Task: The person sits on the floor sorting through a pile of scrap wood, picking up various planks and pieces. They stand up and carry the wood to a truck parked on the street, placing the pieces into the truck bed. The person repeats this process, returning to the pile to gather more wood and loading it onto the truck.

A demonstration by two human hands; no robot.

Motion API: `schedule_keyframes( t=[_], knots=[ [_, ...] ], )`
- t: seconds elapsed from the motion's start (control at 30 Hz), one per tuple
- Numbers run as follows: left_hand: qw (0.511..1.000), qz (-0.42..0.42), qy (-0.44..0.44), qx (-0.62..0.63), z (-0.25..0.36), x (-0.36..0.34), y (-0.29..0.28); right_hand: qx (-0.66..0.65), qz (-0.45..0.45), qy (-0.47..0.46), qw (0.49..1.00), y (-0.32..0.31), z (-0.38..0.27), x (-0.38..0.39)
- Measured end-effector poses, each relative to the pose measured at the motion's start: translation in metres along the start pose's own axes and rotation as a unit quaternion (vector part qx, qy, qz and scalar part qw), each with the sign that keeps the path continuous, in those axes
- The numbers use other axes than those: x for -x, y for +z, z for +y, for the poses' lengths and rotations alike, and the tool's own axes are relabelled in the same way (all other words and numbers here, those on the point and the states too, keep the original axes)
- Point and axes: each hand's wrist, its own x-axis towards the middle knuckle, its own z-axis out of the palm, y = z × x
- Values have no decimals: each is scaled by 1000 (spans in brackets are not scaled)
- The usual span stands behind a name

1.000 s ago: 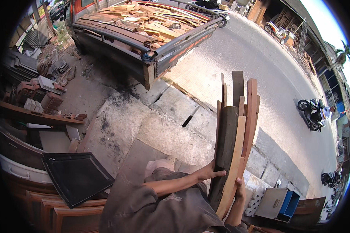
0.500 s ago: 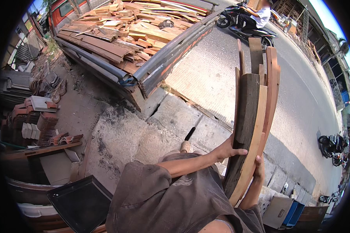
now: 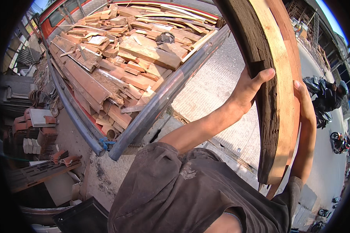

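- Bundle of planks [image 3: 286,128]: tilted upright before the body, to the right of the truck bed; upper ends run out of view.
- Condition: the dark plank [image 3: 269,124] is weathered, rough and cracked along its face; the pale plank [image 3: 286,97] beside it is smoother; the reddish plank [image 3: 293,58] lies outermost.
- Left hand [image 3: 249,91]: grasping the bundle, thumb over the dark plank.
- Right hand [image 3: 305,101]: grasping the opposite side.
- Truck bed [image 3: 171,90]: metal-railed, heaped with scrap wood [image 3: 151,56], mixed boards and offcuts; a black item [image 3: 165,37] lies on top.
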Motion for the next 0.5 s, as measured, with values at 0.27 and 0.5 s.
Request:
schedule_keyframes(
  t=[0.27,0.5],
  knots=[
    [962,129,212,-116,129,-191,-146,151,-115,-205,960,85,-86,-350],
    [846,257,409,-224,227,-303,-259,97,-249,-375,888,173,-128,-540]
  ],
)
